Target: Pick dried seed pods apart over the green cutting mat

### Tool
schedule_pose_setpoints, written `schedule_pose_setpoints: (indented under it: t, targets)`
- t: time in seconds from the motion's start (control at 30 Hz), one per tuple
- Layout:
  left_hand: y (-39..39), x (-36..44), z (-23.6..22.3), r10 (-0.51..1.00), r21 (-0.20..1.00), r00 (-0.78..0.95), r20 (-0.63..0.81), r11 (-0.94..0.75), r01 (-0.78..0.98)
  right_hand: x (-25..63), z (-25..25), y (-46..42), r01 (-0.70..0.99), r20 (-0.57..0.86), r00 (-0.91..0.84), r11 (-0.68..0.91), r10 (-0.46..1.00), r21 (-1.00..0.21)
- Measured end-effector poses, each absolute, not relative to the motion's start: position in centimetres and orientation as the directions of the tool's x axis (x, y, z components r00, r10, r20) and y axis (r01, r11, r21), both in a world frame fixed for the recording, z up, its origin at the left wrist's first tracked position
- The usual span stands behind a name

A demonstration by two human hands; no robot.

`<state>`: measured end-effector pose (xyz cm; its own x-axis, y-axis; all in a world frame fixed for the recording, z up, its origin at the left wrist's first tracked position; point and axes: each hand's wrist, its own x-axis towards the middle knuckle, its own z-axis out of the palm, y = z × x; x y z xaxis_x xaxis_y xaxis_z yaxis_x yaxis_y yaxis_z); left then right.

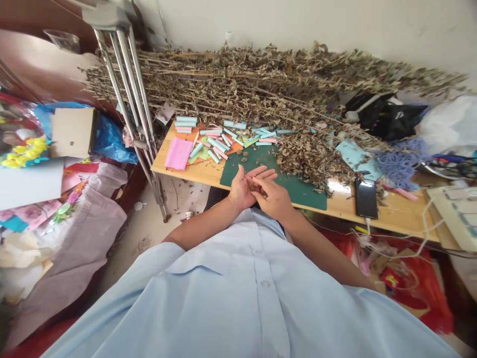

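Note:
My left hand (243, 188) is held palm up with its fingers stretched out, just over the front edge of a dark green mat (311, 195). Across that palm lies my right hand (276, 197), its fingers bent together and touching the left one; whatever may be between them is hidden. Crumbled dry leaves (303, 159) are heaped on the mat beyond my hands. Behind to the left, pale blue and pink paper rolls (218, 144) are scattered over orange and green sheets, beside a pink paper piece (179, 153).
Dried leafy stalks (231, 77) stretch along the wall. Metal crutches (128, 84) lean at the table's left end. A black phone (366, 198) with a white cable lies at right, near blue yarn (401, 161) and a light blue sheet (356, 154). A cluttered bed (89, 209) stands left.

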<state>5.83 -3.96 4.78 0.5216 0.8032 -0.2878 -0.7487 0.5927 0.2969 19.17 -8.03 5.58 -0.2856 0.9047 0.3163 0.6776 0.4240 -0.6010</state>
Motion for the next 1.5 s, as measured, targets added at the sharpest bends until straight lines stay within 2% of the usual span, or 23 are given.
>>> schedule_pose_setpoints:
  t: [0.17,0.23,0.33,0.43,0.5,0.57,0.67,0.8,0.97,1.1,1.2,1.27,1.37,1.5]
  targets:
    - [-3.9,5.8,4.9,0.833,0.488,0.473,-0.288,0.552,-0.676,18.7,4.3,-7.5,0.698,0.336,-0.229,0.394,0.914,-0.598]
    - [-3.5,5.2,4.6,0.873,0.594,0.383,-0.303,0.487,-0.64,19.6,3.7,-6.4,0.672,0.35,-0.152,0.356,0.924,-0.649]
    - [-2.6,3.9,3.6,0.937,0.769,0.156,-0.311,0.345,-0.538,21.7,2.8,-4.1,0.682,0.358,0.02,0.249,0.934,-0.687]
    - [-1.6,2.3,2.3,0.965,0.913,-0.065,-0.255,0.218,-0.346,23.0,1.7,-1.8,0.763,0.315,-0.029,0.224,0.949,-0.606]
    - [-1.1,1.3,1.3,0.977,0.973,-0.127,-0.172,0.147,-0.179,23.0,1.1,-0.8,0.806,0.276,-0.103,0.243,0.956,-0.54]
    - [-0.8,0.5,0.5,0.99,0.997,-0.119,-0.072,0.076,0.031,22.7,0.6,0.0,0.83,0.248,-0.156,0.263,0.956,-0.492]
    - [-0.6,-0.3,-0.4,0.996,0.933,0.045,0.078,-0.089,0.348,22.0,0.3,0.5,0.848,0.229,-0.171,0.261,0.958,-0.461]
    - [-0.3,-0.4,-0.7,0.94,0.815,0.306,0.154,-0.295,0.498,21.2,0.5,0.1,0.827,0.268,-0.141,0.263,0.953,-0.497]
    - [0.6,0.2,-0.4,0.911,0.756,0.399,0.106,-0.335,0.563,19.8,0.2,-1.4,0.718,0.283,-0.162,0.31,0.945,-0.624]
    - [1.1,0.5,-0.5,0.949,0.81,0.306,0.08,-0.241,0.535,19.3,-0.7,-1.7,0.603,0.157,-0.093,0.181,0.983,-0.777]
    - [1.2,0.9,-0.5,0.98,0.911,0.199,-0.006,-0.077,0.406,19.4,-1.1,-1.6,0.392,-0.004,-0.051,0.017,0.999,-0.92]
    - [1.1,1.2,-0.4,0.979,0.959,0.174,-0.107,0.055,0.279,19.4,-1.1,-1.7,0.274,-0.065,-0.062,-0.046,0.996,-0.961]
    - [0.8,1.6,0.2,0.954,0.975,0.204,-0.22,0.206,0.089,19.4,-0.5,-2.0,0.258,-0.06,-0.068,-0.04,0.996,-0.965]
    - [0.4,1.7,1.0,0.927,0.952,0.27,-0.259,0.292,-0.088,19.2,0.2,-2.3,0.225,-0.04,-0.028,-0.032,0.999,-0.974]
